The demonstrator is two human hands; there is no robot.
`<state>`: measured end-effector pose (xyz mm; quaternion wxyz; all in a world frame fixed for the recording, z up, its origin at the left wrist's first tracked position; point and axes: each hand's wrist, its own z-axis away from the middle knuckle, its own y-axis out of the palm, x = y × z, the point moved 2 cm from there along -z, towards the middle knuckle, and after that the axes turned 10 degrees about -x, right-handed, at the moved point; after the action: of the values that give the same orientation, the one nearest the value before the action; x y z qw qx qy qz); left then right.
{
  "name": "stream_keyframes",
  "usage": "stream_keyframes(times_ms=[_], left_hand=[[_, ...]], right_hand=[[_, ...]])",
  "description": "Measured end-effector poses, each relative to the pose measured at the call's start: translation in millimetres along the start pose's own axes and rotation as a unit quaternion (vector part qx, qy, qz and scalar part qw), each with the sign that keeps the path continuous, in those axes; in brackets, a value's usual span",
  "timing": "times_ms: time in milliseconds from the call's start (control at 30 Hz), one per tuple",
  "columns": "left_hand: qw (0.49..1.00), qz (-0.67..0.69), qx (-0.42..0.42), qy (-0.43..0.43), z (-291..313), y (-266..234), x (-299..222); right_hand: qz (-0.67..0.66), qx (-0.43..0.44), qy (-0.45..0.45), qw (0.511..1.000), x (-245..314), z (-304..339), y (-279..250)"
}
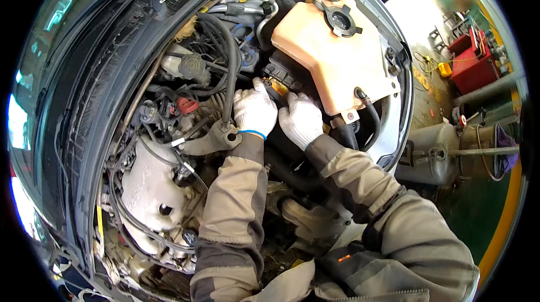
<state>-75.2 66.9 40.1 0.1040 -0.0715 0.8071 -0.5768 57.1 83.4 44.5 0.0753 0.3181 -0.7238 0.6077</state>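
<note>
My left hand (254, 109), in a white knit glove with a blue cuff edge, reaches into a car's engine bay. Its fingers are curled beside a dark part (274, 95), and what they grip is hidden. Just to its right, my right hand (302, 120) in a matching glove is also closed, fingers pointing down into the gap. The thing in it cannot be made out. Ahead of both hands sit a black ribbed housing (283, 70) and a small orange-yellow piece (275, 85). A peach-coloured plastic tank (343, 54) stands close to the right hand.
A thick black hose (230, 65) runs past my left hand near a metal bracket (211, 140). The pale engine cover (149, 189) lies at left, with a red cap (187, 105) above it. Beyond the fender are a grey cylinder tank (430, 153) and a red tool cabinet (472, 65).
</note>
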Motion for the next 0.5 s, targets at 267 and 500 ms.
stream_keyframes(times_ms=[267, 500], left_hand=[[1.000, 0.002, 0.012, -0.011, 7.0, 3.4, -0.2], [0.999, 0.022, -0.043, 0.006, 12.6, -2.3, -1.0]], right_hand=[[-0.009, -0.034, -0.091, 0.995, -10.9, 2.2, -0.2], [0.006, 0.005, -0.070, 0.998, -8.5, 1.5, -4.2]])
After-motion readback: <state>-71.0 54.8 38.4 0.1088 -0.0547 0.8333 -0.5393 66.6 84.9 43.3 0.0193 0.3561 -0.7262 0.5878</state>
